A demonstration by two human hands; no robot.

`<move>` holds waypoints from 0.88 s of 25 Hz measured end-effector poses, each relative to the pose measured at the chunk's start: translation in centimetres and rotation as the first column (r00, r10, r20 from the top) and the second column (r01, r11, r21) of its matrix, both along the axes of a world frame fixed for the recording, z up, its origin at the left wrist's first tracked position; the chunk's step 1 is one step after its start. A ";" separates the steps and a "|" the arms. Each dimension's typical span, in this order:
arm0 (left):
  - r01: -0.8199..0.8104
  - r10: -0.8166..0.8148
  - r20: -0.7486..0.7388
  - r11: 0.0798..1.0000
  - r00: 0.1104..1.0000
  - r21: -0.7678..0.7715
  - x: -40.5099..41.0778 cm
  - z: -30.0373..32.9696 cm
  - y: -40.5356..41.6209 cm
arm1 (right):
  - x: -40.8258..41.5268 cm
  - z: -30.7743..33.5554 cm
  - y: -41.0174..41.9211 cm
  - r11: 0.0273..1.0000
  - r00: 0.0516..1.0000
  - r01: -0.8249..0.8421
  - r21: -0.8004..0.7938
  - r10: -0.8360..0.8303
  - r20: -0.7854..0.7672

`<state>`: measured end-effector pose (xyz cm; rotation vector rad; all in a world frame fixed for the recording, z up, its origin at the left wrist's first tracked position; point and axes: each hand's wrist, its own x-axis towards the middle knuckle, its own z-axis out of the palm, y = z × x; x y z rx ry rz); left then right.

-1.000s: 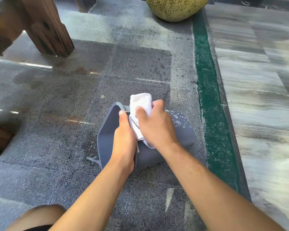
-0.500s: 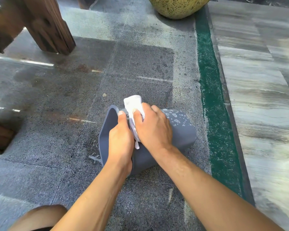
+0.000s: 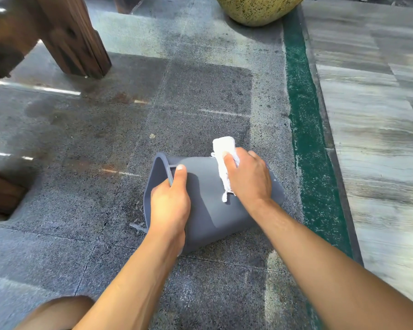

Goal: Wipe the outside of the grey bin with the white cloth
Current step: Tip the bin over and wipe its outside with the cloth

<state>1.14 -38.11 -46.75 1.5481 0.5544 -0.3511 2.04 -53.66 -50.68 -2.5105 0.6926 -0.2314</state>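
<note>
The grey bin (image 3: 208, 201) lies on its side on the stone floor, its open rim facing left. My left hand (image 3: 169, 203) grips that rim, thumb on top of the edge. A folded white cloth (image 3: 223, 158) is pressed against the bin's upper side, towards its bottom end. My right hand (image 3: 248, 177) lies over the cloth and holds it flat on the bin; one end of the cloth sticks out beyond my fingers, and a frayed end hangs by my wrist.
A dark wooden post (image 3: 76, 36) stands at the upper left and another wooden piece (image 3: 0, 194) at the left edge. A speckled yellow pot (image 3: 258, 8) sits at the top. A green strip (image 3: 308, 139) and marble tiles (image 3: 377, 139) run along the right. My knee (image 3: 55, 313) shows at the bottom left.
My right hand has slid the cloth to the right along the bin, away from my left hand. The left hand keeps its hold on the rim.
</note>
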 end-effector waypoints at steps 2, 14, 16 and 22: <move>-0.019 0.019 -0.019 1.000 1.000 0.010 0.2 -0.2 0.2 | 0.2 -0.8 -1.5 1.000 1.000 0.025 -0.003 -0.025 -0.002; -0.039 0.037 -0.101 0.999 0.994 -0.016 0.9 0.0 1.0 | -0.9 -4.3 -8.6 0.966 0.964 0.259 0.002 -0.259 -0.055; -0.046 0.041 -0.110 0.998 0.993 -0.043 0.9 0.1 1.0 | -1.3 -4.6 -9.0 0.963 0.962 0.266 -0.034 -0.267 -0.049; 0.012 -0.050 -0.136 0.964 0.990 -0.265 0.7 1.2 1.7 | -3.8 -5.1 -11.1 0.944 0.928 0.316 -0.098 -0.329 -0.175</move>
